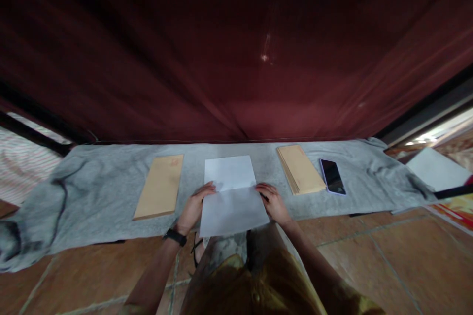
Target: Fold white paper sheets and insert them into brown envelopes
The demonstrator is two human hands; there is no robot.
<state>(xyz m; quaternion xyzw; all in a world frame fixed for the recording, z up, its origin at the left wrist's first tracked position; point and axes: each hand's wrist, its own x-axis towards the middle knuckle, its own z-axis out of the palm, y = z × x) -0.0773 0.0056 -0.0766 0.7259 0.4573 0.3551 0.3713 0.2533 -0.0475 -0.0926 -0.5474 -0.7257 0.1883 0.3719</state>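
A white sheet of paper (232, 197) lies on a grey cloth (92, 192) in front of me, creased across its middle, the near half lifted toward me. My left hand (194, 206) grips its left edge at the crease, fingers curled. My right hand (272, 202) pinches the right edge at the same height. A black watch sits on my left wrist.
A single brown envelope (159, 186) lies left of the sheet. A stack of brown envelopes (300, 168) lies to the right, with a dark phone (332, 176) beside it. A dark red curtain hangs behind. Tiled floor lies nearer me; another white sheet (438, 170) is far right.
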